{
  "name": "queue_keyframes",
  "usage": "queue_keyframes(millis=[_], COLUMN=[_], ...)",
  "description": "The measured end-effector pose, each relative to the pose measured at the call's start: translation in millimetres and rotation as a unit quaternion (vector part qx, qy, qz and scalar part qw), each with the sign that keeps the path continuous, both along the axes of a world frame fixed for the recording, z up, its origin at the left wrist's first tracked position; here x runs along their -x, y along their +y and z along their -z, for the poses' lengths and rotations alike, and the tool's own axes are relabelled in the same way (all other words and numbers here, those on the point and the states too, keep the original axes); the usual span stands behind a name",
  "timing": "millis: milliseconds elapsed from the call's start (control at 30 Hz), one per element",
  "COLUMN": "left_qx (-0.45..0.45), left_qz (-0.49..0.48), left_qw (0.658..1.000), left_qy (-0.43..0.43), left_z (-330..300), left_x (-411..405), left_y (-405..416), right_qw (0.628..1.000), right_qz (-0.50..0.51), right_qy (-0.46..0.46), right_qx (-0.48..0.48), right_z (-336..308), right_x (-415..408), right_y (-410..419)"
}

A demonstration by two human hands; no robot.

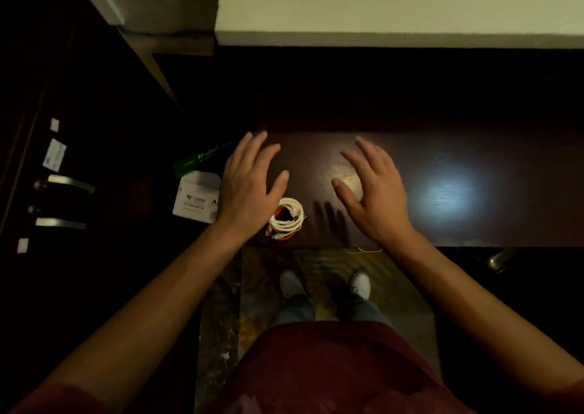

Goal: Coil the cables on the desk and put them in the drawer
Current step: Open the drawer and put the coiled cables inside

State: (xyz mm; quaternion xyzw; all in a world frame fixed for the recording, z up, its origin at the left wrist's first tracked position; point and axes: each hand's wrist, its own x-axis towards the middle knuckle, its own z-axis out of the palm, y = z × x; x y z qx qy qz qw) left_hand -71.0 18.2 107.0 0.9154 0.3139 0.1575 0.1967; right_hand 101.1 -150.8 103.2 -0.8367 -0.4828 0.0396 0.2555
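Observation:
A coiled bundle of white and red cables (pixel 286 219) lies near the front edge of the dark wooden desk (pixel 442 167). My left hand (pixel 249 186) hovers just left of and above the coil, fingers spread, holding nothing. My right hand (pixel 373 189) hovers to the right of the coil, also spread and empty. A thin white cable end (pixel 363 249) shows at the desk's front edge under my right wrist. I cannot make out a drawer in the dim light.
A white and green paper ream package (pixel 197 189) lies left of the desk, partly under my left hand. Metal handles (pixel 66 182) sit on a dark door at far left. A round metal knob (pixel 501 260) shows below the desk's front at right. My feet stand on patterned floor.

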Motion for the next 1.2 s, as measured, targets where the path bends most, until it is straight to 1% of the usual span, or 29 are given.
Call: queue_keyframes(millis=[67, 133, 233, 333, 567, 700, 800, 1000, 1200], left_qx=[-0.071, -0.129, -0.194, -0.228, -0.26, -0.266, -0.274, -0.279, -0.261], left_qz=[0.035, 0.054, 0.061, 0.078, 0.147, 0.204, 0.254, 0.354, 0.447], left_qw=[0.996, 0.989, 0.976, 0.965, 0.949, 0.937, 0.921, 0.885, 0.846], left_qy=[-0.028, -0.047, -0.074, -0.101, -0.103, -0.101, -0.108, -0.12, -0.125], left_z=[-24.0, -47.3, -73.4, -86.5, -83.9, -84.1, -83.8, -69.3, -44.6], left_x=[-17.9, -34.8, -55.4, -72.3, -117.2, -139.5, -153.3, -180.0, -195.3], left_y=[-4.3, -11.9, -25.8, -43.3, -111.6, -160.2, -189.9, -214.0, -205.2], right_qw=[0.996, 0.989, 0.978, 0.966, 0.935, 0.916, 0.898, 0.841, 0.782], right_qz=[0.02, 0.049, 0.093, 0.148, 0.281, 0.341, 0.393, 0.508, 0.603], right_qy=[-0.084, -0.133, -0.18, -0.206, -0.216, -0.212, -0.197, -0.183, -0.147], right_qx=[-0.025, -0.046, -0.053, -0.044, -0.024, -0.011, -0.002, 0.021, 0.058], right_z=[-17.2, -35.6, -59.2, -73.5, -84.1, -82.0, -77.3, -65.5, -39.5], right_x=[-8.9, -17.5, -30.0, -40.5, -43.1, -29.4, -10.0, 27.9, 78.7], right_y=[-14.9, -32.9, -64.4, -101.7, -220.2, -282.1, -316.2, -354.6, -341.9])
